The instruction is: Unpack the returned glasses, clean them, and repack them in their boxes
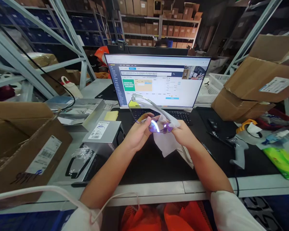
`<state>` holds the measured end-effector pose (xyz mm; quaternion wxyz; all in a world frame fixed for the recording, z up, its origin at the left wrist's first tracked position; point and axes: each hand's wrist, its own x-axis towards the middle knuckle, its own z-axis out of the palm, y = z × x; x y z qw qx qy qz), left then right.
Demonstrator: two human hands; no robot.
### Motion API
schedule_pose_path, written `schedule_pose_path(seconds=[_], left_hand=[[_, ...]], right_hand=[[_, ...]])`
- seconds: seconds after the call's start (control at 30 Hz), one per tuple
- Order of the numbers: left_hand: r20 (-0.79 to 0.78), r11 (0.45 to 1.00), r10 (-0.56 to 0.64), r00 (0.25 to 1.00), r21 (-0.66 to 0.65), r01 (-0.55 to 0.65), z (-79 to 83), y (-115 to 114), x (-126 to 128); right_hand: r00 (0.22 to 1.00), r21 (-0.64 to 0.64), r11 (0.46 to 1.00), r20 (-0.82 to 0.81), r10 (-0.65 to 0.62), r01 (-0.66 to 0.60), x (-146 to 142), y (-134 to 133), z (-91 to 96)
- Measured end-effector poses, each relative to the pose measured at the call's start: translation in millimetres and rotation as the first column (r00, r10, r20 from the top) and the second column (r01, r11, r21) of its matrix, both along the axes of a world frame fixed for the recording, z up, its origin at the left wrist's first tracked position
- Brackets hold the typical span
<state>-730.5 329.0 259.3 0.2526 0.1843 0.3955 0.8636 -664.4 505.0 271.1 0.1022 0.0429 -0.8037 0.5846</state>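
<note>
A pair of glasses [160, 127] with violet-reflecting lenses and pale, clear temples is held above the black desk mat, in front of the monitor. My left hand [137, 134] is closed on the frame, its thumb near the middle of the lenses. My right hand [183, 134] grips the other end, with a white cloth [165, 146] against the lens and hanging below it. Some of the right fingers are hidden behind the cloth and glasses. To the left of my left hand lies a grey box [103, 136] with a label picturing glasses.
Behind the hands stand a monitor [156, 81] and a keyboard [183, 117]. An open carton [45, 154] is at left. On the right are a mouse [212, 124], a barcode scanner [239, 150], a tape roll [252, 131], a green packet [283, 162] and stacked cartons [260, 80].
</note>
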Motion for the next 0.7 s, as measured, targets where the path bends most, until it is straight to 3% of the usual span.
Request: schedule_pose_path(seconds=[0.17, 0.33, 0.5, 0.6, 0.7], left_hand=[[0.093, 0.999, 0.028, 0.995, 0.023, -0.030, 1.8, 0.6, -3.4], [0.078, 0.998, 0.065, 0.995, 0.013, -0.066, 5.6, -4.2, -8.7], [-0.109, 0.969, 0.241, 0.964, -0.021, -0.245, 11.2, -13.8, -11.8], [-0.248, 0.937, 0.308, 0.918, -0.085, -0.338, 13.1, -17.8, -10.0], [-0.273, 0.923, 0.324, 0.906, -0.120, -0.366, 13.5, -19.3, -8.1]], right_hand=[[1.000, 0.054, 0.998, 0.010, 0.011, -0.012, -0.9, 0.2, 0.8], [0.999, 0.060, 0.998, -0.042, -0.024, 0.026, -0.2, 4.9, 3.2], [0.992, 0.032, 0.996, -0.099, -0.076, 0.080, 4.2, 10.7, 7.7], [0.995, 0.099, 0.993, -0.082, -0.060, 0.068, 8.2, 9.4, 9.6], [0.998, 0.174, 0.985, -0.061, 0.013, -0.002, 10.9, 6.6, 10.3]])
